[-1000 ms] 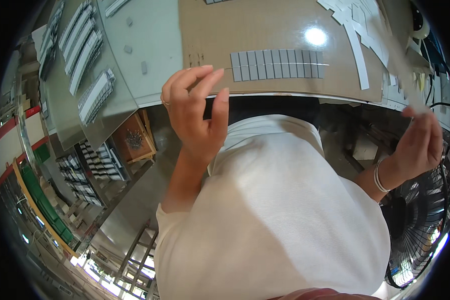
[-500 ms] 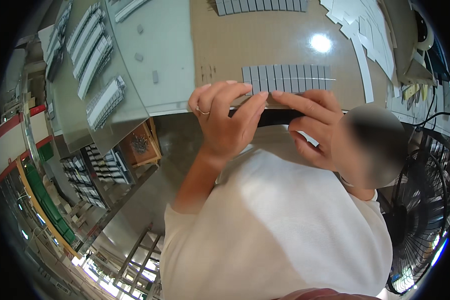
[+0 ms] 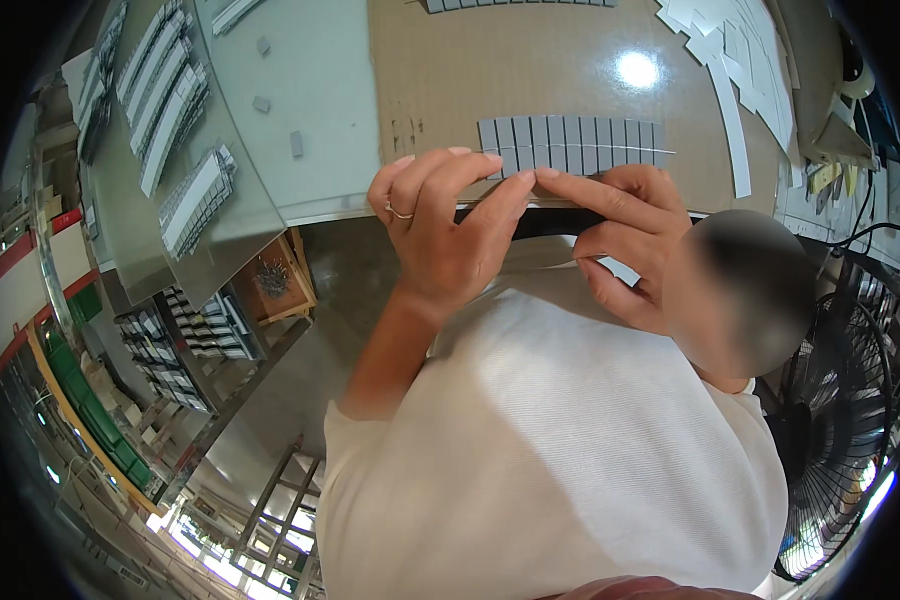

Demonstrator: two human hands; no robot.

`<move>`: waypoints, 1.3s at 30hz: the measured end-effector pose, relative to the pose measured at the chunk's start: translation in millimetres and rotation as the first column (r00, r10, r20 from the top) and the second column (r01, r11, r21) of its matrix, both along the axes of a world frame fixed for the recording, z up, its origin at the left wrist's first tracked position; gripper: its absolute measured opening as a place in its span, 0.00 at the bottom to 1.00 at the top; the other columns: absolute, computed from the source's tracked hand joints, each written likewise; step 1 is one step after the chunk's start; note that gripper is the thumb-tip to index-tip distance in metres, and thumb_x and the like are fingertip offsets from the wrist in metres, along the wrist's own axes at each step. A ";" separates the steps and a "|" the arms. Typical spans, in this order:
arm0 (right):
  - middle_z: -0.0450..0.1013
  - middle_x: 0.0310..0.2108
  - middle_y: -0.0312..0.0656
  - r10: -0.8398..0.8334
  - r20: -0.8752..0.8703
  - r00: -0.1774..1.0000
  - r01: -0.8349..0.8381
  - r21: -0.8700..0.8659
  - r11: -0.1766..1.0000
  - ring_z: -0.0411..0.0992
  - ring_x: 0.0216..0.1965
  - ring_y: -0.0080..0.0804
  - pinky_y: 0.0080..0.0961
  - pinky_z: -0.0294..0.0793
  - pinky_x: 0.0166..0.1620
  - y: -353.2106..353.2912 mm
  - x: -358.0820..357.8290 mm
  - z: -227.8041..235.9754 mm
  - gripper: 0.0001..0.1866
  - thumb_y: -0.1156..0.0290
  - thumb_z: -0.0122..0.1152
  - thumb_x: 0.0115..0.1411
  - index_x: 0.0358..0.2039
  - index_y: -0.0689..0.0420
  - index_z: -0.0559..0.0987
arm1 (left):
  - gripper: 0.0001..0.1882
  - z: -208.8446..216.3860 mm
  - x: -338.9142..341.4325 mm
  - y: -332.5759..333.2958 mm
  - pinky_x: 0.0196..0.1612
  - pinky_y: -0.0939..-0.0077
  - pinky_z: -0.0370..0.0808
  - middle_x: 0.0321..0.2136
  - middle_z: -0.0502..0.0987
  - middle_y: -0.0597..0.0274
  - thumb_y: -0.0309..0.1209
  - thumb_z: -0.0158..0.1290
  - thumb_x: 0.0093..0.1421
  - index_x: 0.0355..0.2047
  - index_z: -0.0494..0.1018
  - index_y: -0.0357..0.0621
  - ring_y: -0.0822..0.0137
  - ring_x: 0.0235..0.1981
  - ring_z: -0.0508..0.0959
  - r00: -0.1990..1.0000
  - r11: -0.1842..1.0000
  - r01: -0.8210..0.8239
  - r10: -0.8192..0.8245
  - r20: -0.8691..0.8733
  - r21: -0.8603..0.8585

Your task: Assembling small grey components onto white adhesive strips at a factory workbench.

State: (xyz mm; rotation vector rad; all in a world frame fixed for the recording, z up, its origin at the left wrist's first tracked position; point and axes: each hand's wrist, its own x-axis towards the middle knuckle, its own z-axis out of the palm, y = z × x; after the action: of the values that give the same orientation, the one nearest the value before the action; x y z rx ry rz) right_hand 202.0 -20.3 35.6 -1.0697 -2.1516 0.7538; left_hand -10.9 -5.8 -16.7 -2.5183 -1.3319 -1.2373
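Observation:
A row of narrow grey rectangular pieces (image 3: 573,132) lies side by side near the table's front edge. A thin pale wire or rod (image 3: 630,150) runs across them and sticks out past the right end. My left hand (image 3: 448,225), with a ring on one finger, has its fingertips at the row's left end, its thumb apart at the near edge. My right hand (image 3: 625,235) points its index finger at that same near edge, next to the left thumb. Its other fingers are bent, with the thumb apart. Neither hand visibly grips anything.
Another grey row (image 3: 520,5) lies at the far edge of the brown board (image 3: 450,80). White paper strips (image 3: 730,130) are heaped at right. Stacked strip bundles (image 3: 195,205) and loose grey pieces (image 3: 296,145) lie left. A black fan (image 3: 840,420) stands at my right.
The view has shifted slightly. Both hands stay at the near edge of the row, with the right index fingertip a little nearer the left thumb.

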 end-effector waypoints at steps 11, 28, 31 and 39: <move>0.75 0.52 0.40 0.002 -0.005 1.000 -0.002 -0.009 1.000 0.69 0.38 0.40 0.30 0.64 0.39 -1.7 2.2 -1.6 0.05 0.79 0.60 0.38 0.20 0.58 0.75 | 0.16 1.9 1.2 -1.1 0.50 0.64 0.61 0.40 0.73 0.74 0.30 0.64 0.46 0.37 0.78 0.61 0.68 0.44 0.72 1.000 1.000 0.002 -0.002 0.000 0.001; 0.75 0.30 0.42 -0.275 -0.188 0.943 0.185 -0.393 0.901 0.71 0.31 0.26 0.20 0.68 0.33 -19.4 91.2 53.3 0.08 0.80 0.61 0.54 0.35 0.64 0.83 | 0.09 13.6 -13.7 -4.8 0.48 0.63 0.67 0.39 0.75 0.64 0.25 0.59 0.51 0.34 0.80 0.46 0.58 0.43 0.71 0.990 0.994 -0.017 0.032 0.139 -0.110; 0.75 0.27 0.39 -0.553 -0.357 0.753 0.310 -0.549 0.776 0.70 0.26 0.20 0.13 0.67 0.27 -17.2 98.0 43.4 0.09 0.75 0.61 0.61 0.39 0.67 0.81 | 0.10 13.6 -16.8 -5.2 0.48 0.62 0.66 0.40 0.76 0.64 0.25 0.59 0.51 0.35 0.79 0.47 0.59 0.43 0.72 0.993 0.996 -0.016 0.026 0.118 -0.086; 0.76 0.26 0.35 -0.555 -0.431 0.712 0.211 -0.622 0.754 0.71 0.24 0.15 0.11 0.68 0.26 15.4 60.1 17.0 0.11 0.72 0.62 0.61 0.42 0.63 0.81 | 0.11 -3.8 -13.4 0.3 0.57 0.61 0.56 0.42 0.77 0.71 0.28 0.60 0.51 0.34 0.73 0.54 0.65 0.47 0.73 0.997 0.999 -0.026 0.029 0.071 -0.030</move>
State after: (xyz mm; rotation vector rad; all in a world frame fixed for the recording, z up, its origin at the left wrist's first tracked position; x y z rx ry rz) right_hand 262.1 -4.9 52.6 -1.2945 -1.1157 1.3093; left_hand -24.2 -5.5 -20.6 -2.4882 -1.4046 -1.3247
